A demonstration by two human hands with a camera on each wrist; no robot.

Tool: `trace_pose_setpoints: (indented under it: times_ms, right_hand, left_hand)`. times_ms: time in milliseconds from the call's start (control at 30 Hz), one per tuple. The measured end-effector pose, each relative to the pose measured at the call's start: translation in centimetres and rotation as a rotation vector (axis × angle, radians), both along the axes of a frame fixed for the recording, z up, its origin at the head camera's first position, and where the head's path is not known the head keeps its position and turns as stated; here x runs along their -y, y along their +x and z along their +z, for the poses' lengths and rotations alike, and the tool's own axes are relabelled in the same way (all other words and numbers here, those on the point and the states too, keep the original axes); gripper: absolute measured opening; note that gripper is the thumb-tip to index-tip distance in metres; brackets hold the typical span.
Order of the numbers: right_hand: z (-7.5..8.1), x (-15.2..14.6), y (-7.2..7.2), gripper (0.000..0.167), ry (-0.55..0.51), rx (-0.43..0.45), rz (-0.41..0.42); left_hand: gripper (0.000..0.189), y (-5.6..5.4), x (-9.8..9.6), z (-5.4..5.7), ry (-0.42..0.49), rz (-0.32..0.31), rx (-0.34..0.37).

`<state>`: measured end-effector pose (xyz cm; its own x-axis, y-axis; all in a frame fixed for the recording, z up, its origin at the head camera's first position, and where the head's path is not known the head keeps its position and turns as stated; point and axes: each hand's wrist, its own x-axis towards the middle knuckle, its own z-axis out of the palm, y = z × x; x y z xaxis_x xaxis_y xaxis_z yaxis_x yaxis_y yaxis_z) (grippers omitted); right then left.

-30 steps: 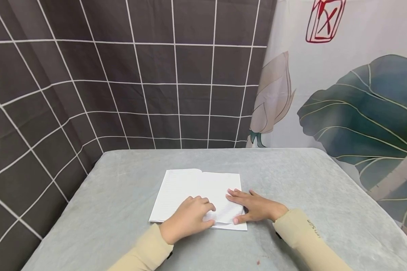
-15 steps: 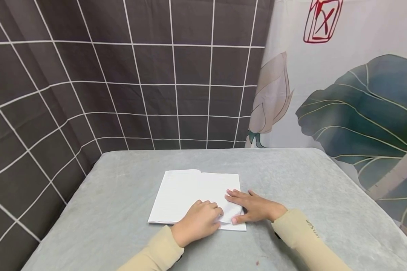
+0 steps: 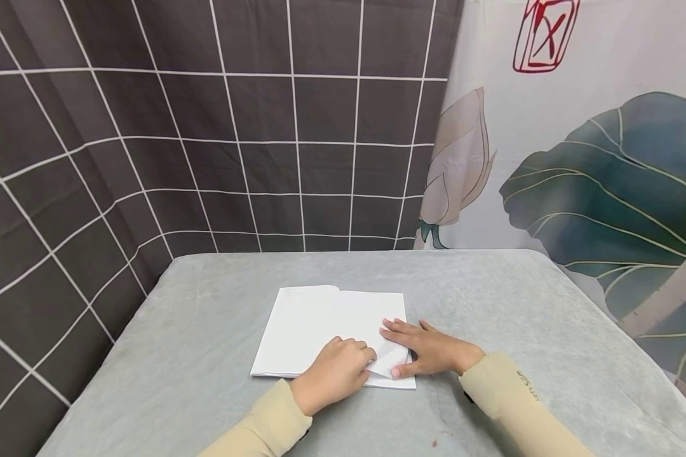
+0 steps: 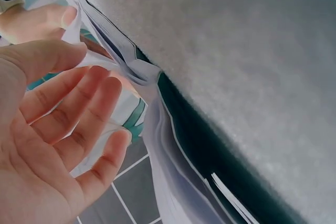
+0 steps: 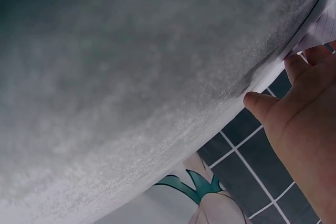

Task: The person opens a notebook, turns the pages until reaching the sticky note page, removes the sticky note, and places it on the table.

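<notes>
An open notebook (image 3: 309, 317) with white, faintly lined pages lies on the table. Over its lower middle, my left hand (image 3: 338, 373) pinches the near edge of a loose, lifted page (image 4: 94, 60) between thumb and curled fingers. The lower right part of that page is bent up and creased. My right hand (image 3: 431, 348), fingers spread and fairly straight, rests on the right edge of the notebook, its thumb on the bent paper. In the left wrist view the dark green cover (image 4: 184, 124) shows beneath the page stack. Most of the right fingertips are hidden in the right wrist view.
The grey cloth-covered table (image 3: 217, 304) extends around the notebook on all sides. Behind it hangs a dark curtain (image 3: 263, 165) with a white grid. A pale curtain (image 3: 491, 222) printed with a lotus bud and leaf hangs at the right.
My left hand has slid to the right along the notebook's near edge, its fingers curling further, then stayed there. My right hand has kept its place on the right page.
</notes>
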<state>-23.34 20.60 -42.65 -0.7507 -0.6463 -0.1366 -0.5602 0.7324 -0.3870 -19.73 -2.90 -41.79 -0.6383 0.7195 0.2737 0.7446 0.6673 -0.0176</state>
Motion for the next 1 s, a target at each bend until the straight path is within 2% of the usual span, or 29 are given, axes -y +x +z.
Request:
trace_pose_setpoints:
  times_ms: [200,333,467,700,900,1000]
  right_hand:
    - [-0.1,0.0,0.0,0.092,0.015,-0.02,-0.005]
    - [-0.1,-0.1,0.1,0.097,0.007,-0.041,-0.018]
    - [-0.2,-0.2,0.1,0.107,-0.009,-0.046,-0.045]
    - [0.0,-0.5,-0.1,0.124,-0.046,-0.056,-0.112]
    - [0.3,-0.7,-0.3,0.126,-0.056,-0.064,-0.13]
    - [0.3,-0.8,-0.3,0.126,-0.062,-0.051,-0.128]
  left_hand:
    - [0.016,0.0,0.0,0.1,0.038,-0.002,0.022]
    - [0.017,-0.2,0.1,0.0,0.058,-0.002,0.008]
    - [0.017,-0.5,0.3,-0.1,0.119,0.008,0.017]
    - [0.016,-0.9,1.2,0.4,0.29,0.042,0.134]
    - [0.02,-1.4,2.3,0.7,0.375,0.112,0.255]
    - [0.017,-1.7,2.8,0.8,0.435,0.132,0.291]
